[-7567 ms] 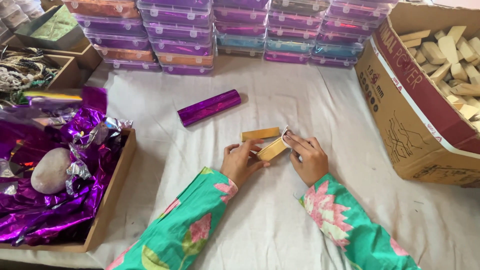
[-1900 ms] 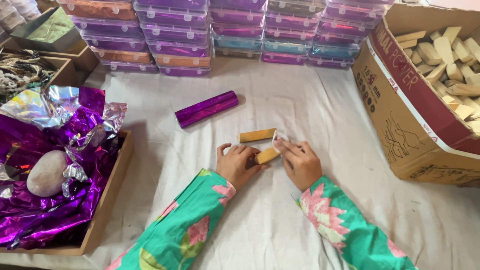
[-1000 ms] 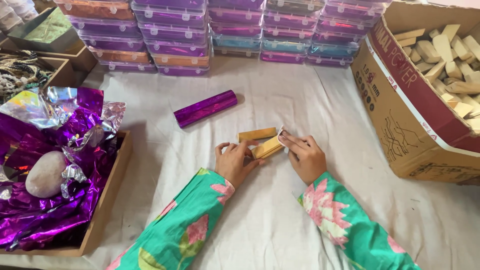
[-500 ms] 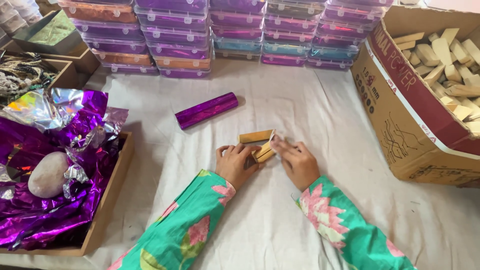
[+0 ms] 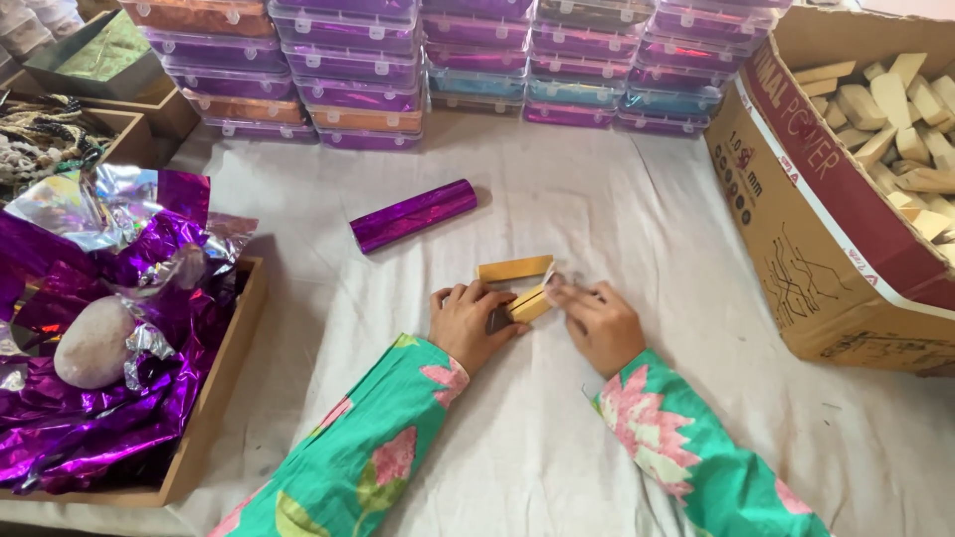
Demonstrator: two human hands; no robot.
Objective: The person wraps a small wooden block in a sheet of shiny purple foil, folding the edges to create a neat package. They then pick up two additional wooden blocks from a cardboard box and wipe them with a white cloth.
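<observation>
My left hand (image 5: 470, 321) and my right hand (image 5: 601, 323) both grip a small tan wooden block (image 5: 528, 303) just above the white cloth. A thin clear film shows at the block's right end under my right fingers. A second wooden block (image 5: 513, 268) lies flat on the cloth just beyond my hands. Farther back left lies a shiny purple foil-wrapped roll (image 5: 413, 215). Both sleeves are green with pink flowers.
A wooden tray (image 5: 214, 398) at the left holds crumpled purple foil and a pale stone (image 5: 95, 340). A large cardboard box (image 5: 816, 229) of wooden blocks stands at the right. Stacked clear plastic cases (image 5: 348, 80) line the back edge.
My hands have stayed on the block, turning it slightly and shifting it a little nearer. The loose block and the purple roll have not moved.
</observation>
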